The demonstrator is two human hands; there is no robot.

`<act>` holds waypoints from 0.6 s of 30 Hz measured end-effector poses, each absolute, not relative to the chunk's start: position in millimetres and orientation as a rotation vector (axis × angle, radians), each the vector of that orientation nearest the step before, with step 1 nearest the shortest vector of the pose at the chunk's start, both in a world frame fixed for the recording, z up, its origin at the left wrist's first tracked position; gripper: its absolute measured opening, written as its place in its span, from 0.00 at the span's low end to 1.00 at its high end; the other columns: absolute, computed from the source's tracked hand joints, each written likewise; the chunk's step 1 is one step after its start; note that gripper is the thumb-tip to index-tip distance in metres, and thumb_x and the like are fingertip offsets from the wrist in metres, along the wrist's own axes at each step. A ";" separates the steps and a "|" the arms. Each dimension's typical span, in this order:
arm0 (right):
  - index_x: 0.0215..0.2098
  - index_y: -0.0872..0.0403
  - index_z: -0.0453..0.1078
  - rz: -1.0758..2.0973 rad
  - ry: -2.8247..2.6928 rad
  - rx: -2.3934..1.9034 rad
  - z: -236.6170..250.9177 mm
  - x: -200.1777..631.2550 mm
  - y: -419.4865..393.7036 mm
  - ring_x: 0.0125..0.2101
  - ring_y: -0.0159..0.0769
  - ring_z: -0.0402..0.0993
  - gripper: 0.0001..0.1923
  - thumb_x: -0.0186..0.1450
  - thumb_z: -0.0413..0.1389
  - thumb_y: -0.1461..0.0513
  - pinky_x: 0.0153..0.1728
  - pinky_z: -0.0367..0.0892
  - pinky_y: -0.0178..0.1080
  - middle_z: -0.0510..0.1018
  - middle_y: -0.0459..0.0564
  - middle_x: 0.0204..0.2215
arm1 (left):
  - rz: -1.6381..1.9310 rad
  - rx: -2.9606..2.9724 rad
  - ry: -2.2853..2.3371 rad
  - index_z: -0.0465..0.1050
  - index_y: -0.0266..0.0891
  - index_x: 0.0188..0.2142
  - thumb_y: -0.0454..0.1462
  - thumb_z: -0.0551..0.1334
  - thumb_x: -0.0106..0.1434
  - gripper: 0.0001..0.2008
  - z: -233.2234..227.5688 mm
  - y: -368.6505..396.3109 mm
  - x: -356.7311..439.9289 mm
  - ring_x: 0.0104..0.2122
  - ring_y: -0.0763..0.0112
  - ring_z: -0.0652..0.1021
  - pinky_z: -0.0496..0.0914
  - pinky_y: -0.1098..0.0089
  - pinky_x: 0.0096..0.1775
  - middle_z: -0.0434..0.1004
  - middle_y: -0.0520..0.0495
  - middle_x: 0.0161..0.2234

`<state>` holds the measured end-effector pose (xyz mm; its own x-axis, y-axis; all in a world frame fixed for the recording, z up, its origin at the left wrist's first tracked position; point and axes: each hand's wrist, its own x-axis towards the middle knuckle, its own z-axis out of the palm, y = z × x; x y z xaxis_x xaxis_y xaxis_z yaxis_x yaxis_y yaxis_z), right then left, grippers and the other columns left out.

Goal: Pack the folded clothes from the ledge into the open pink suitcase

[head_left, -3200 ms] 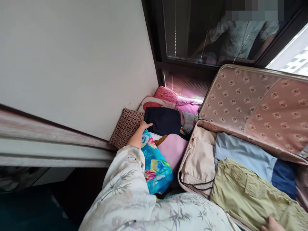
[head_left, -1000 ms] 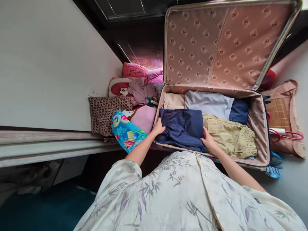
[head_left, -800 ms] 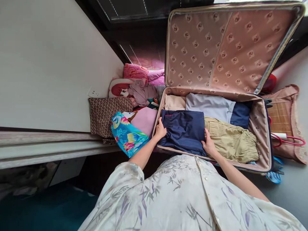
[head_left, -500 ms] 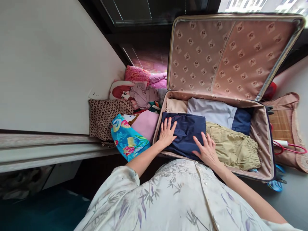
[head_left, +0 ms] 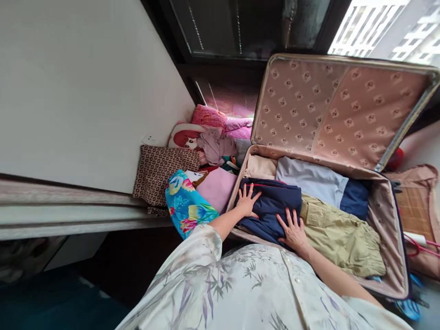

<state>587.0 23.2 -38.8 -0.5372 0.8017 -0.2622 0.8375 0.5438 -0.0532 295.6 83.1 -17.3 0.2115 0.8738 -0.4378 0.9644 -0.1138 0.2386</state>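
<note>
Spread flat, my left hand [head_left: 246, 203] rests on the left part of a folded navy garment [head_left: 271, 201]. My right hand [head_left: 293, 230] lies on its right part, fingers apart. The garment sits at the front left inside an open suitcase [head_left: 398, 256] with a pink lining. To its right is a pair of khaki trousers [head_left: 340, 229] with a gathered hem. Behind them lie a beige cloth [head_left: 260, 167], a light grey garment [head_left: 311, 176] and a dark blue one [head_left: 355, 198].
The suitcase lid [head_left: 333, 110] stands raised by the window. Left of the case are a blue floral cloth [head_left: 189, 206], a pink garment [head_left: 216, 185], a patterned brown cloth [head_left: 165, 174] and a cushion with a cartoon face [head_left: 185, 137]. A tan bag [head_left: 419, 197] lies to the right.
The view has shifted, so everything appears lower and further right. Both hands stay on the navy garment; it looks more creased, and a red line shows along its far edge.
</note>
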 end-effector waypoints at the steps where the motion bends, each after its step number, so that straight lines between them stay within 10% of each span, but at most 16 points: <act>1: 0.76 0.41 0.51 -0.256 2.589 1.416 -30.2 583.2 23.5 0.74 0.71 0.33 0.56 0.56 0.71 0.52 0.65 0.50 0.70 0.34 0.60 0.78 | -0.232 2.018 1.699 0.42 0.49 0.77 0.58 0.79 0.44 0.70 -11.2 77.9 296.6 0.71 0.20 0.28 0.37 0.24 0.64 0.16 0.30 0.76; 9: 0.77 0.36 0.47 -0.239 2.758 1.559 -17.7 555.8 90.1 0.74 0.74 0.32 0.42 0.69 0.58 0.48 0.63 0.48 0.76 0.28 0.52 0.78 | -0.362 1.978 1.512 0.45 0.62 0.75 0.52 0.80 0.47 0.63 -12.9 24.1 308.3 0.71 0.22 0.26 0.34 0.13 0.55 0.18 0.37 0.76; 18: 0.74 0.41 0.56 -0.202 2.663 1.557 -74.2 566.8 111.2 0.73 0.74 0.30 0.38 0.70 0.51 0.41 0.62 0.47 0.77 0.29 0.55 0.78 | -0.128 1.889 1.392 0.62 0.49 0.72 0.46 0.76 0.55 0.47 18.4 30.4 298.5 0.73 0.24 0.39 0.44 0.18 0.60 0.37 0.34 0.77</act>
